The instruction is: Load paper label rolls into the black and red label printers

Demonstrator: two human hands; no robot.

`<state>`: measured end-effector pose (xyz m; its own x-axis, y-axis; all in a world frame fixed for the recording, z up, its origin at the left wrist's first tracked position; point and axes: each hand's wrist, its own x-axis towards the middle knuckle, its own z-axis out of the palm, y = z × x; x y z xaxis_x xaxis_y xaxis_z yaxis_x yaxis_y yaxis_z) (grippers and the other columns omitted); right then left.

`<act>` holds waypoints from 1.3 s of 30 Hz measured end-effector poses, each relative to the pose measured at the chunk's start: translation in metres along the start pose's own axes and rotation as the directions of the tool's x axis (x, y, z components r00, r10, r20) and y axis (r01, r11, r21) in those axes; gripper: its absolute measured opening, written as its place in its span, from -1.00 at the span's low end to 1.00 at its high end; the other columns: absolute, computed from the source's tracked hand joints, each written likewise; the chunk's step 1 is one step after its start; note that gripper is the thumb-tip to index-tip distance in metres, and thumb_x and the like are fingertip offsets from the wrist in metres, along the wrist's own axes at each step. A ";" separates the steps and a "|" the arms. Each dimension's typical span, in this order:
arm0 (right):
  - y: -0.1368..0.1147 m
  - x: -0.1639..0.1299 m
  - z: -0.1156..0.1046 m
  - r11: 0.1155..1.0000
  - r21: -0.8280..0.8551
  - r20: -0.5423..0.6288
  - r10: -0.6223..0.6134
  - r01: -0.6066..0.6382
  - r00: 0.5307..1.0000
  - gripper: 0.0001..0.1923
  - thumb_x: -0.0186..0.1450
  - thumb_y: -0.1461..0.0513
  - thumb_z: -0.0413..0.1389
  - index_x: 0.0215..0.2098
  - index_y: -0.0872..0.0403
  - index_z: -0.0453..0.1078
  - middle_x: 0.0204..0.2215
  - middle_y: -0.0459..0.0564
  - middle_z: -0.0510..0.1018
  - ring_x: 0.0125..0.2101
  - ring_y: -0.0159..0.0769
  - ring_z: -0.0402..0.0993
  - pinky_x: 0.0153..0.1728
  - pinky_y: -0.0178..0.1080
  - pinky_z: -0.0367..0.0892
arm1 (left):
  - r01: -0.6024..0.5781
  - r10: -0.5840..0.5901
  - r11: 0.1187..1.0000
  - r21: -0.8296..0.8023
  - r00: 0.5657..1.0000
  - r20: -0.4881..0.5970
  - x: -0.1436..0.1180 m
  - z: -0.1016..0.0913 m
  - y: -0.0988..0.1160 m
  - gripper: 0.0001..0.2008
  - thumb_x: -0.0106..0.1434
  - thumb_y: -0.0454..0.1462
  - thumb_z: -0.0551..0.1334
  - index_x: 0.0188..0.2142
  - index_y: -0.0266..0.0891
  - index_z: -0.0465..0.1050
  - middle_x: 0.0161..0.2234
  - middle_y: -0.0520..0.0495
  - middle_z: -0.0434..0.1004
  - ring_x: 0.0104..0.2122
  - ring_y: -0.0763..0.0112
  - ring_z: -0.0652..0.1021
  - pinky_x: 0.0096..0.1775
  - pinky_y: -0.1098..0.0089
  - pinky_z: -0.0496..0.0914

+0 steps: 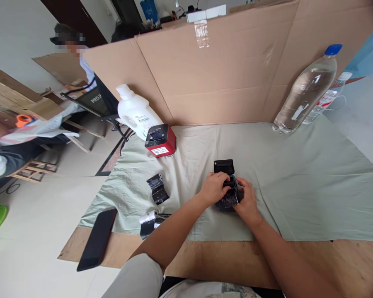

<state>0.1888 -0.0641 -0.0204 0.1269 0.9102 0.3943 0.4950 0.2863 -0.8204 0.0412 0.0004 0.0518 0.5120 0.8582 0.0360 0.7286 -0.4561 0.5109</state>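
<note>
Printer (226, 188), black with its lid standing open at the far side, is sitting on the cloth (298, 182) between both hands. Left hand (214, 187) is curling over its top from the left; right hand (247, 201) is gripping its near right side, equally close.

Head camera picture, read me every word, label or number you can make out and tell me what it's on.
"PROJ", cut off at the edge: white letters on the dark board held by the person at the back left.
White jug: green label, too small to read.
Red and black device: white sticker with a code, unreadable.
Large clear bottle: small label, blurred.
Smaller bottle behind it: red and white label, unreadable.
</note>
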 end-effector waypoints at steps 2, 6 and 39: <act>-0.002 0.000 -0.001 1.000 -0.011 0.007 -0.004 0.004 1.000 -0.37 0.12 0.16 0.21 0.14 0.03 0.21 0.09 0.19 0.32 0.09 0.03 0.30 -0.14 0.01 0.46 | 0.009 -0.008 0.999 0.036 1.000 -0.011 -0.001 0.004 -0.002 -0.90 0.20 -0.33 0.30 -0.25 -0.22 0.45 -0.23 -0.04 0.59 -0.18 0.25 0.55 -0.03 0.18 0.30; -0.008 0.000 -0.006 0.993 -0.089 0.003 -0.079 0.079 0.997 -0.52 0.10 0.27 0.17 0.02 0.03 0.33 0.09 0.16 0.32 0.09 -0.01 0.30 0.02 0.09 0.37 | -0.127 0.130 0.991 0.033 0.987 -0.092 -0.003 0.006 -0.007 -0.90 0.29 -0.28 0.23 -0.34 -0.21 0.51 -0.31 -0.05 0.61 -0.20 0.26 0.53 -0.05 0.18 0.34; -0.031 0.006 -0.018 0.891 -0.389 0.032 -0.240 0.234 0.970 -0.75 0.36 0.29 -0.03 -0.16 0.03 0.48 -0.25 0.01 0.65 -0.13 -0.15 0.51 -0.02 -0.03 0.28 | -0.198 0.224 0.972 0.125 0.942 -0.250 -0.065 0.049 -0.019 -0.13 0.22 0.12 0.19 0.33 -0.32 -0.04 0.23 -0.41 0.24 0.35 -0.04 0.06 0.24 -0.08 0.04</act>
<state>0.1901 -0.0733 0.0149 -0.0236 0.8238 0.5664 0.8049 0.3517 -0.4780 0.0158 -0.0585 -0.0023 0.5315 0.7654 0.3628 0.6641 -0.6424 0.3823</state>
